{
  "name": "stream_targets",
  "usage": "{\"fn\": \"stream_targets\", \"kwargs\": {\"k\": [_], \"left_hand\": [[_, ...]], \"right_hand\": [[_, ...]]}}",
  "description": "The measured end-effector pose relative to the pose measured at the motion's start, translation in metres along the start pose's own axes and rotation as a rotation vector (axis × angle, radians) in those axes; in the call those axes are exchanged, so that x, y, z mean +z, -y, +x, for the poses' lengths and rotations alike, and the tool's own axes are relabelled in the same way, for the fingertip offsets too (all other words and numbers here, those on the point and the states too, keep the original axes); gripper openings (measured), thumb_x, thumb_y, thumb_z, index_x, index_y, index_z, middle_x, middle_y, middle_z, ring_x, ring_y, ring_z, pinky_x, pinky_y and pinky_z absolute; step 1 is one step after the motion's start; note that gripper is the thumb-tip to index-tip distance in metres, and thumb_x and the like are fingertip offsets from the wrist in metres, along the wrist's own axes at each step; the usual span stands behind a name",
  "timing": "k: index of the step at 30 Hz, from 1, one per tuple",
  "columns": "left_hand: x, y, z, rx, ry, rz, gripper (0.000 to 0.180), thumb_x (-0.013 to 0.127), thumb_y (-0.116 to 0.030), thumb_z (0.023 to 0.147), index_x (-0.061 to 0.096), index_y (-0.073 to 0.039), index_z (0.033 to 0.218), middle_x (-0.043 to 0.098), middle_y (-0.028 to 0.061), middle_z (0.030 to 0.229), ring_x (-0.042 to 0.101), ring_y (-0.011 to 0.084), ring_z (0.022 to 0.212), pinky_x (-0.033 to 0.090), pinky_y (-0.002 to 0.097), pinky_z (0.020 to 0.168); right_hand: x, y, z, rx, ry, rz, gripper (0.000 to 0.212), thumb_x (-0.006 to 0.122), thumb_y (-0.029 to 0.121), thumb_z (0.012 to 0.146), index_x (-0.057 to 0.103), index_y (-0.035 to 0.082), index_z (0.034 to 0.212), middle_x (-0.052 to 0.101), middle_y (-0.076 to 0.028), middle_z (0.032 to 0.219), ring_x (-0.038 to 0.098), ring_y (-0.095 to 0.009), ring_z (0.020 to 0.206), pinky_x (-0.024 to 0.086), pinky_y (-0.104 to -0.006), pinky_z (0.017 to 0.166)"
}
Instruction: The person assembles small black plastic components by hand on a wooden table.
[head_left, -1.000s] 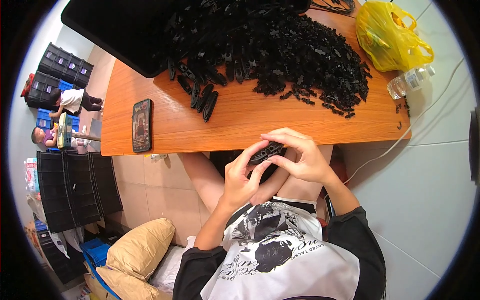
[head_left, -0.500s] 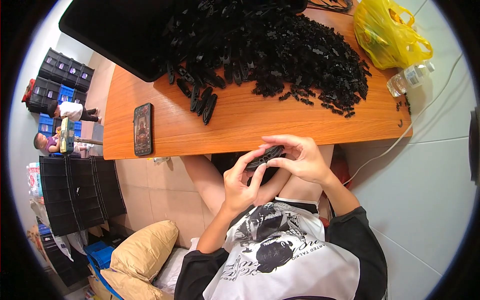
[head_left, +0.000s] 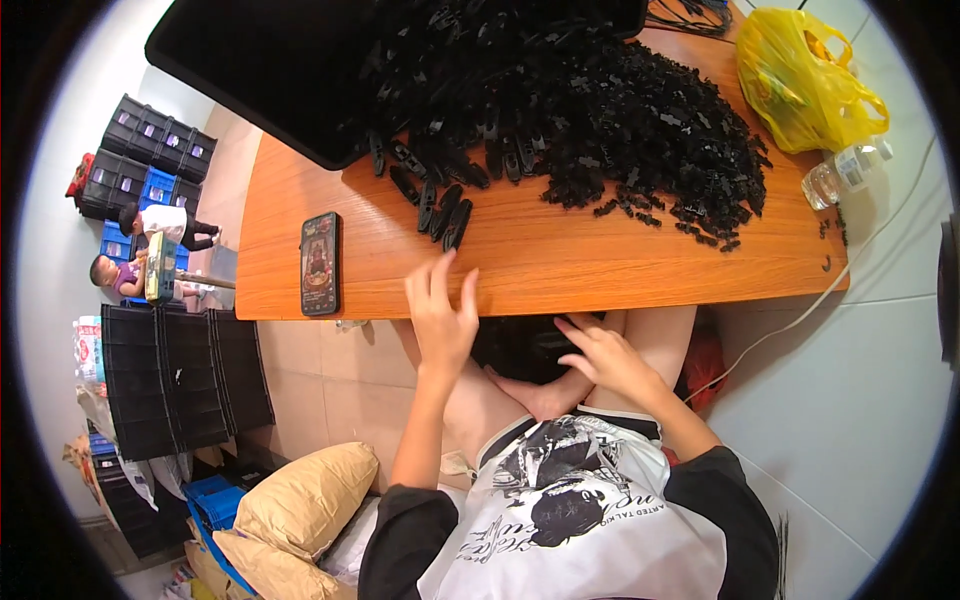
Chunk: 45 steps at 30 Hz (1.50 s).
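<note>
My left hand (head_left: 440, 315) reaches over the front edge of the wooden table (head_left: 560, 262), its fingers spread and holding nothing. Just beyond its fingertips lie several long, slotted black plastic pieces (head_left: 457, 225). Below the table edge, my right hand (head_left: 608, 362) is empty with the fingers apart, beside a black container or surface (head_left: 520, 350) between my legs. What lies in that dark area is too dark to make out. Farther back spreads a big heap of small notched black plastic parts (head_left: 670, 140).
A phone (head_left: 320, 262) lies at the table's left. Behind it rests a large black tray (head_left: 250, 80). At the right are a yellow plastic bag (head_left: 800, 85), a clear bottle (head_left: 845, 172) and a white cable (head_left: 800, 320). Two children (head_left: 160, 222) and stacked crates (head_left: 160, 140) are at far left.
The black slotted piece held between both hands is gone from them. My hands have parted: the left moved up to the table edge, the right lower. The whole view has shifted slightly.
</note>
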<state>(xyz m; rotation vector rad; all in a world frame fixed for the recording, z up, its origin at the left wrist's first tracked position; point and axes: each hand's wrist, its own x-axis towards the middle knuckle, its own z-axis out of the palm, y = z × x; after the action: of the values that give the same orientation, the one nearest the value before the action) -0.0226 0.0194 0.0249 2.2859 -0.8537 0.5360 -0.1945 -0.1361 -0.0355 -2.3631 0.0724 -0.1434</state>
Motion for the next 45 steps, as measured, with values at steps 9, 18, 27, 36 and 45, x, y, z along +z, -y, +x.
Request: {"fn": "stream_targets", "kwargs": {"k": [9,18,27,36,45], "left_hand": [[0.027,0.018,0.001,0.04,-0.007,-0.016,0.022,0.064,-0.002,0.076,0.056,0.001,0.097,0.056,0.0154,0.097,0.052,0.0335,0.09,0.044,0.0413,0.077],[0.004,0.011,0.006,-0.893,0.116,-1.508,0.031,0.041,-0.018,0.097,0.046,-0.001,0.123,0.058,0.0102,0.105,0.059,0.013,0.086,0.052,0.0264,0.077],[-0.013,-0.037,-0.014,-0.846,0.386,-1.829,0.033,0.046,-0.01,0.093,0.042,0.004,0.123,0.055,0.0168,0.111,0.06,0.0255,0.096,0.05,0.0382,0.089],[-0.012,-0.057,-0.024,-0.732,0.323,-1.618,0.031,0.045,-0.01,0.094,0.045,0.003,0.123,0.056,0.0096,0.113,0.059,0.0193,0.099,0.049,0.0338,0.088],[-0.011,-0.056,-0.031,-0.697,0.285,-1.393,0.031,0.048,-0.008,0.093,0.046,0.0,0.123,0.056,0.0061,0.111,0.057,0.0123,0.099,0.053,0.0277,0.081]], "right_hand": [[-0.072,0.024,0.04,-0.077,-0.396,0.175,0.022,0.064,0.002,0.074,0.062,0.001,0.096,0.063,-0.012,0.091,0.061,-0.029,0.082,0.049,-0.0352,0.074],[-0.088,-0.027,0.091,-0.236,-0.477,-0.555,0.02,0.061,0.006,0.071,0.066,0.004,0.09,0.059,-0.005,0.09,0.053,-0.021,0.088,0.042,-0.0324,0.077],[-0.071,-0.02,0.088,-0.107,-0.384,-0.471,0.028,0.054,-0.004,0.072,0.063,-0.001,0.099,0.055,-0.011,0.089,0.052,-0.027,0.086,0.047,-0.0357,0.074],[-0.067,0.073,0.069,-0.035,-0.507,0.397,0.022,0.063,-0.003,0.076,0.066,-0.001,0.098,0.067,-0.013,0.087,0.064,-0.019,0.074,0.051,-0.0261,0.067],[-0.057,0.089,0.063,-0.173,-0.647,0.245,0.023,0.066,-0.007,0.07,0.068,-0.001,0.092,0.067,-0.012,0.084,0.063,-0.02,0.072,0.05,-0.0265,0.064]]}}
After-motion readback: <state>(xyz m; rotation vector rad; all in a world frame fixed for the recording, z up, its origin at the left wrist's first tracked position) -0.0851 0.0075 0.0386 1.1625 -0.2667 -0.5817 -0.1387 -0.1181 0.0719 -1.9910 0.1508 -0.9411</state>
